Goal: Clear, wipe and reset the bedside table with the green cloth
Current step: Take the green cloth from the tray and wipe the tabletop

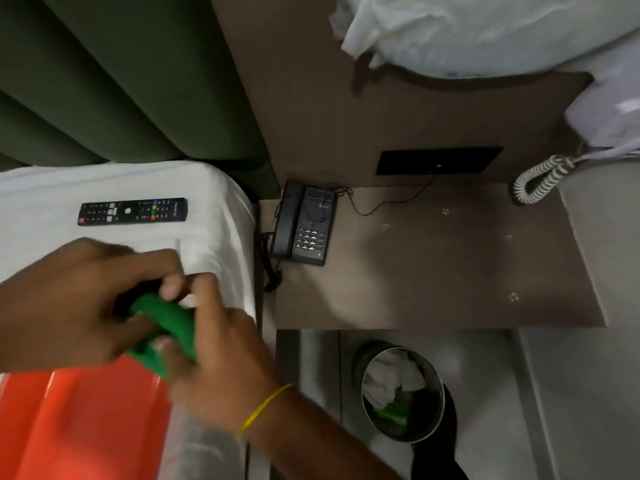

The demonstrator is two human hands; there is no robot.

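Note:
Both my hands grip the bunched green cloth [166, 323] over the bed's edge at lower left. My left hand [76, 303] holds it from the left, my right hand [214, 344] from the right, a yellow band on that wrist. The brown bedside table [450, 265] lies to the right, apart from my hands. On its left side sits a black telephone [304, 223] with its cord trailing to the wall. A black remote control [133, 211] lies on the white bed sheet [52, 244] above my hands.
A round waste bin [403, 393] holding crumpled paper and something green stands on the floor below the table. An orange glossy object [79, 424] is at lower left. A coiled white cord [540, 178] hangs at the table's right rear. A black wall panel [440, 161] is above the table.

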